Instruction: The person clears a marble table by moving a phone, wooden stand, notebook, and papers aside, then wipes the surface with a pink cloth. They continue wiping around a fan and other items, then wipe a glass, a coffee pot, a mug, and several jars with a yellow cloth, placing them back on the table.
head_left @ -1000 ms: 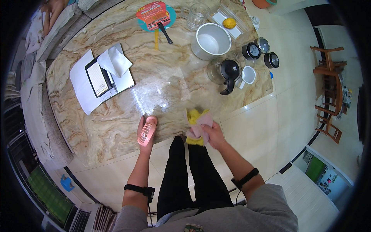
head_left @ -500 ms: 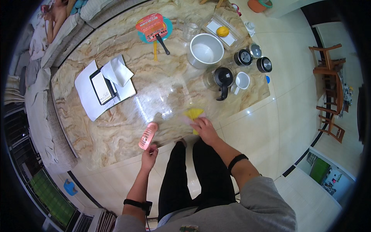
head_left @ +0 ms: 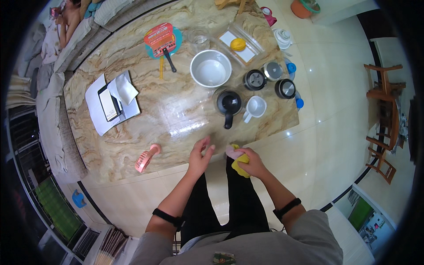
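Note:
My right hand [head_left: 252,163] grips a yellow and pink cloth [head_left: 240,164], bunched up just beyond the table's near edge. Beside it, to the left, my left hand [head_left: 201,155] hovers at the table edge, empty, with thumb and fingers apart. A pink slotted object with a rounded end [head_left: 143,161] lies on the marble-patterned table [head_left: 176,148], left of my left hand. Ahead of my hands stand a glass pot with a black lid and handle [head_left: 229,102] and a white mug [head_left: 255,107].
A white pot [head_left: 210,69], black-lidded jars [head_left: 255,79], a clear glass [head_left: 199,40] and a yellow fruit [head_left: 238,44] on a tray stand farther back. Papers with a black-framed tablet [head_left: 108,103] lie left, near a red and teal fan [head_left: 161,39]. A sofa [head_left: 57,132] borders the left side.
My left hand has moved right, away from the pink object. My right hand has drawn the cloth off the tabletop toward me, and the view has shifted.

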`<state>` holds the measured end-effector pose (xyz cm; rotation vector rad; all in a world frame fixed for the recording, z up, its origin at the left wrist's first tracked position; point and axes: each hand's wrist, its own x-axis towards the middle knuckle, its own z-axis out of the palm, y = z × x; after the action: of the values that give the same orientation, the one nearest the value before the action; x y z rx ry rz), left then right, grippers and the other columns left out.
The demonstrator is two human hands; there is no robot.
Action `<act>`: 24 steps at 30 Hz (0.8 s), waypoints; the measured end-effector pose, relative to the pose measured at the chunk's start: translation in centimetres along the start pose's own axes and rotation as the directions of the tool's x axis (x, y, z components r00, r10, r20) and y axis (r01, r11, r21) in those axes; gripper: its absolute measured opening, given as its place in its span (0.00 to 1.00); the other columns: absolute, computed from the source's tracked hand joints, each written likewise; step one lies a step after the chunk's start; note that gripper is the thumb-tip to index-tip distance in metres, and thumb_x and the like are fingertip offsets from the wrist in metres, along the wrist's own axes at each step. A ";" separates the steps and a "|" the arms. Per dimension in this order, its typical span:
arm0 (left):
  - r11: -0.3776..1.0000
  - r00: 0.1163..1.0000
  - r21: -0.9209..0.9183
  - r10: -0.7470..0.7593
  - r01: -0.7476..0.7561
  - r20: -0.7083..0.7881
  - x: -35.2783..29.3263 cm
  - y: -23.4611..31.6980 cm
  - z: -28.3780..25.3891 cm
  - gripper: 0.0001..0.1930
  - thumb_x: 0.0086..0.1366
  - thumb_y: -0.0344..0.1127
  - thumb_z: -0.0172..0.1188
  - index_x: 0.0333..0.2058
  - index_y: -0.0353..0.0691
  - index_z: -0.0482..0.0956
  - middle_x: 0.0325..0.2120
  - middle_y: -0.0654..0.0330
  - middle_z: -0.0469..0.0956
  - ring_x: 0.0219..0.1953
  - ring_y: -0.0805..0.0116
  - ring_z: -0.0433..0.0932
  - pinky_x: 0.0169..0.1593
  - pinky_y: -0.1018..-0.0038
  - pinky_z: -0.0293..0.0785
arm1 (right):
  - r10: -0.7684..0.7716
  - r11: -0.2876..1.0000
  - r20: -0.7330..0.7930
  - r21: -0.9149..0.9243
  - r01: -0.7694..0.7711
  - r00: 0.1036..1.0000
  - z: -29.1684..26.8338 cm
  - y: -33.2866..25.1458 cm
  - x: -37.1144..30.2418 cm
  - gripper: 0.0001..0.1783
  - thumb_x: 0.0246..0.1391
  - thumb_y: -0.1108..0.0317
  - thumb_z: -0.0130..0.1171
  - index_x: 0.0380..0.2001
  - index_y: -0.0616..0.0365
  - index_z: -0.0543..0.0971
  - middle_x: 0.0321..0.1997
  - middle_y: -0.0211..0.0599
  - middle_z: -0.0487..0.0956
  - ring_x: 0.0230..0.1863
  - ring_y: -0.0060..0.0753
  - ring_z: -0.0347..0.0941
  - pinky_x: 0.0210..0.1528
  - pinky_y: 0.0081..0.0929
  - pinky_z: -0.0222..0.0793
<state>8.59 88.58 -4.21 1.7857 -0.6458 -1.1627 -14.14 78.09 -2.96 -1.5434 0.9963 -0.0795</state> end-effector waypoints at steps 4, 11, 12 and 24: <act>0.978 0.986 0.182 0.125 -0.104 -0.110 5.0 2.2 5.6 0.27 0.65 0.38 0.66 0.60 0.35 0.70 0.53 0.52 0.75 0.57 0.66 0.73 0.61 0.70 0.67 | -0.112 0.991 0.008 0.069 0.111 0.994 -5.6 -0.1 -0.6 0.26 0.44 0.75 0.63 0.50 0.59 0.75 0.49 0.46 0.77 0.51 0.47 0.75 0.56 0.37 0.70; 0.993 0.987 -0.039 -0.112 0.108 -0.113 8.3 2.5 8.5 0.21 0.62 0.41 0.69 0.46 0.34 0.73 0.41 0.59 0.78 0.47 0.71 0.74 0.54 0.74 0.68 | -0.113 0.991 -0.009 0.071 0.114 0.993 -10.7 -2.3 0.9 0.22 0.49 0.75 0.62 0.50 0.61 0.75 0.48 0.45 0.80 0.50 0.41 0.78 0.55 0.34 0.71; 0.989 0.986 -0.055 -0.145 0.141 -0.087 8.1 2.3 8.3 0.20 0.62 0.41 0.69 0.45 0.34 0.73 0.40 0.60 0.78 0.46 0.72 0.73 0.53 0.74 0.68 | -0.128 0.990 -0.008 0.062 0.128 0.992 -10.9 -2.7 1.4 0.22 0.50 0.74 0.63 0.50 0.61 0.75 0.48 0.45 0.81 0.50 0.40 0.78 0.55 0.34 0.71; 0.990 0.988 0.129 -0.041 0.061 -0.152 3.3 1.2 4.3 0.25 0.65 0.34 0.64 0.57 0.35 0.64 0.42 0.52 0.76 0.46 0.61 0.76 0.54 0.66 0.71 | -0.220 0.975 -0.062 0.023 0.221 0.974 -6.0 -7.3 5.6 0.23 0.49 0.77 0.62 0.51 0.58 0.76 0.51 0.44 0.80 0.52 0.43 0.77 0.57 0.36 0.71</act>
<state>6.18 83.72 -5.36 1.9911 -0.6041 -1.0286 -10.17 69.17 2.09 -1.6279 0.8622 -0.2961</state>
